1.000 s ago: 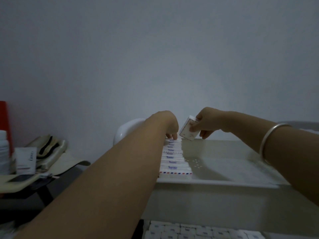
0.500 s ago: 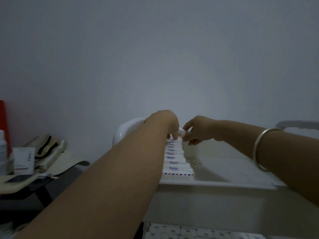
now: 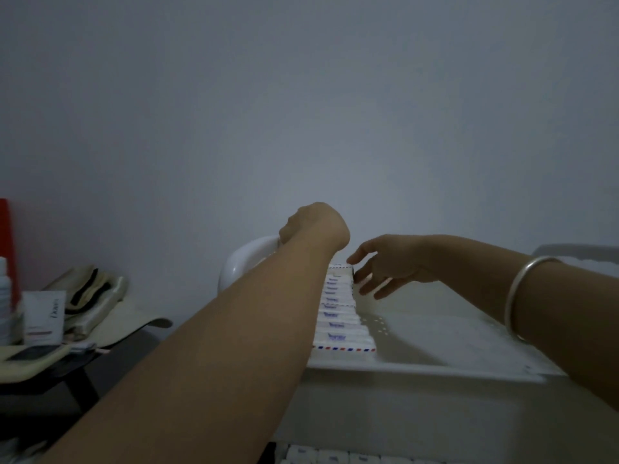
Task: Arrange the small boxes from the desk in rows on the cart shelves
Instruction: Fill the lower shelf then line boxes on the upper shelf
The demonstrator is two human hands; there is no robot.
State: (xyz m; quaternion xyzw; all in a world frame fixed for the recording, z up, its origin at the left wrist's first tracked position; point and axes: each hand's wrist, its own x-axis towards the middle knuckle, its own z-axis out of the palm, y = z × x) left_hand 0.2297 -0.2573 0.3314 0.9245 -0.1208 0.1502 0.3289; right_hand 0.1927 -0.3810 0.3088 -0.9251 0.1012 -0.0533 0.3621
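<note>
While the row of small boxes (image 3: pixel 339 313) stands along the left edge of the top shelf (image 3: pixel 452 333), I read the right hand (image 3: pixel 390 267) as spread and relaxed, its fingertips (image 3: pixel 356 279) touching the right flank of the far end of that row. It holds nothing. The left hand (image 3: pixel 315 226) hangs over the far end of the row, bent down at the wrist. Its fingers lie behind the wrist from this view, so I cannot tell whether they pinch a box or only press on one.

Handling, as I judge it: each box is thin card, light, stiff along its edges but easy to dent on its broad faces. The boxes appear packed face to face, so a push from one end can topple or skew several at once. Take a box by its two short ends with thumb and forefinger, not by the faces. Square the row by pressing flat fingers along its side, with the other hand as a stop at the end.

A second batch of boxes (image 3: pixel 335 458) shows at the bottom of the view, below the top shelf. To the left, the desk (image 3: pixel 37 383) carries a white carton (image 3: pixel 43 316).
</note>
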